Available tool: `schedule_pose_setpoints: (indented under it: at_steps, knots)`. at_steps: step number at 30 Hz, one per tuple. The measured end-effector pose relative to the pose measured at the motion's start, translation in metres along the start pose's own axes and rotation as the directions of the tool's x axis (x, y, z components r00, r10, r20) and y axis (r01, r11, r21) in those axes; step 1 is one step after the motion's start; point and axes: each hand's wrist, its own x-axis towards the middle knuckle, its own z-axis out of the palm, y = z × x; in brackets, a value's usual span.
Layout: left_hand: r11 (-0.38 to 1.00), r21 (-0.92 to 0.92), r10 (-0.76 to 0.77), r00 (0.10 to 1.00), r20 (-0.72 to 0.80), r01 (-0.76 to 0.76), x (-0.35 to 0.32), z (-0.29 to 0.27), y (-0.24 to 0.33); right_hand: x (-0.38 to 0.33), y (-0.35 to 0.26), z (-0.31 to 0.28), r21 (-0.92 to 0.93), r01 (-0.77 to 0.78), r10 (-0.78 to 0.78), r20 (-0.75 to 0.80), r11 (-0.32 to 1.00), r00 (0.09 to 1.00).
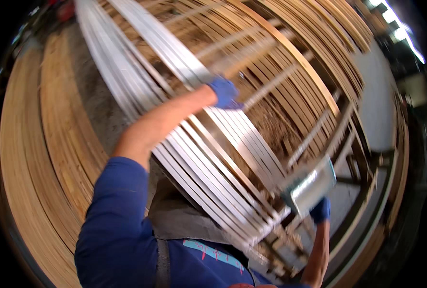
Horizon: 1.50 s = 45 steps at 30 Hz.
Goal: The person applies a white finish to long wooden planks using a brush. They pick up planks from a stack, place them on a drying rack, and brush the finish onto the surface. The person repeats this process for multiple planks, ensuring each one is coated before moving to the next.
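My left hand (223, 92), in a blue glove, is over a row of pale, shiny wooden strips (244, 139). Motion blurs its fingers, and I cannot tell whether it touches the strips. At the right, my blue-gloved right hand (321, 210) is closed at the near side of a boxy, light-coloured tool with teal edges (312, 186). Blur hides the tool's exact kind. It is by the near right ends of the strips. A second row of whitish strips (194, 165) runs beneath my left forearm, closer to my body.
Long wooden boards (60, 120) lie to the left. A wooden rack with crossbars (276, 84) extends beyond the strips, over a floor littered with shavings (266, 117). More timber (314, 29) is stacked at the far right. Grey floor (374, 101) shows beside it.
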Motion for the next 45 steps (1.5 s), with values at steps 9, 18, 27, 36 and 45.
schedule_pose_setpoints:
  at_steps: [9, 18, 27, 36, 45]
  knots:
    - [0.999, -0.004, 0.045, 0.998, 0.041, -0.044, -0.002, -0.01, -0.009, 0.06, -0.062, 0.038, -0.159, 0.179, -0.185, -0.023, 0.971, 0.982]
    - [0.924, -0.355, -0.083, 0.834, -0.546, -0.14, -0.149, -0.041, -0.188, 0.206, -0.246, 0.071, -0.084, 0.582, -0.587, -0.07, 0.809, 0.806]
    - [0.605, -0.785, -0.627, 0.529, -0.572, -0.132, -0.403, 0.068, -0.428, 0.4, -0.518, 0.113, 0.22, 0.409, -0.44, 0.115, 0.886, 0.891]
    - [0.372, -0.817, -0.743, 0.668, 0.021, 0.44, -0.515, 0.264, -0.628, 0.549, -0.903, 0.138, 0.198, 0.092, -0.153, 0.32, 0.976, 0.935]
    - [0.297, -0.586, -0.741, 0.569, 0.356, 0.754, -0.64, 0.384, -0.779, 0.786, -1.144, 0.193, 0.229, 0.174, -0.233, 0.262, 0.958, 0.936]
